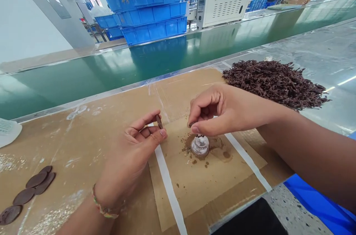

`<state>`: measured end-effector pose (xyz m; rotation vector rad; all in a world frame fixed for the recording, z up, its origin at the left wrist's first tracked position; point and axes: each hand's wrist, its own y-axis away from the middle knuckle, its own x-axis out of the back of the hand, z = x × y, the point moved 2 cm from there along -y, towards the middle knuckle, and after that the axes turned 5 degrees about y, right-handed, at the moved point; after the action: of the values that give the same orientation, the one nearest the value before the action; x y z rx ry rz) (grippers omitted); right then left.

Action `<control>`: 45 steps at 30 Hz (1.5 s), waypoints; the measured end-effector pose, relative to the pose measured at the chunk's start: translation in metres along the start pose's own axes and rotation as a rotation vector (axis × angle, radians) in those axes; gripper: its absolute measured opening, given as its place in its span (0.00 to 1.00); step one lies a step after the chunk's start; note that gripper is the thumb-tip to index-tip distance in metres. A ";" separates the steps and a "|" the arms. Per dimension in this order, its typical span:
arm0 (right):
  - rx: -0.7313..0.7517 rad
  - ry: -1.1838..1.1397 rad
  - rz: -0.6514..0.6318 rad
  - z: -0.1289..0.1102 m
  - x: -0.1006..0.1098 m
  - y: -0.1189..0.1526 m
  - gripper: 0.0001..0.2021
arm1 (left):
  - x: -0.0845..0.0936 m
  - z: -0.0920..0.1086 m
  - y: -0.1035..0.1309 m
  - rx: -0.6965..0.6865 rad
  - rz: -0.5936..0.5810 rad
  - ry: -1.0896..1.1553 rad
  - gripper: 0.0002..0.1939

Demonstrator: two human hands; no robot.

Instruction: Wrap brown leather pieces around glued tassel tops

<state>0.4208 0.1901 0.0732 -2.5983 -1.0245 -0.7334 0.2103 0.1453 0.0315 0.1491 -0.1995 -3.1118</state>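
Note:
Between thumb and forefinger, my left hand [139,144] pinches a small brown disc [159,121] on edge. My right hand [213,112] is closed in a pinch just above a small clear jar [200,145], holding a small dark piece [191,124] that is mostly hidden by the fingers. The jar stands on a brown sheet [178,168] held by white tape strips, with brown wet spots and crumbs around it. Several flat brown discs [36,180] lie at the lower left. A large pile of dark, twisted pieces [275,81] sits beyond my right forearm.
A green conveyor belt [97,77] runs behind the work table. Stacked blue crates [155,14] and a cream metal machine [225,5] stand beyond it. A pale plastic container [9,131] is at the left edge, a black object [250,220] at the bottom. People are in the background.

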 end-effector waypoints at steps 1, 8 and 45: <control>-0.032 -0.058 0.035 0.001 0.000 -0.001 0.04 | -0.001 0.000 0.001 0.009 -0.015 0.012 0.27; -0.067 -0.371 0.196 0.003 0.003 -0.008 0.08 | -0.015 0.006 0.016 0.076 -0.112 0.186 0.24; -0.144 0.112 0.213 0.035 0.005 -0.031 0.10 | -0.006 -0.001 0.009 -0.030 -0.041 0.056 0.24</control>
<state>0.4151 0.2297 0.0483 -2.6962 -0.6727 -0.9165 0.2163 0.1363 0.0323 0.2419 -0.1508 -3.1442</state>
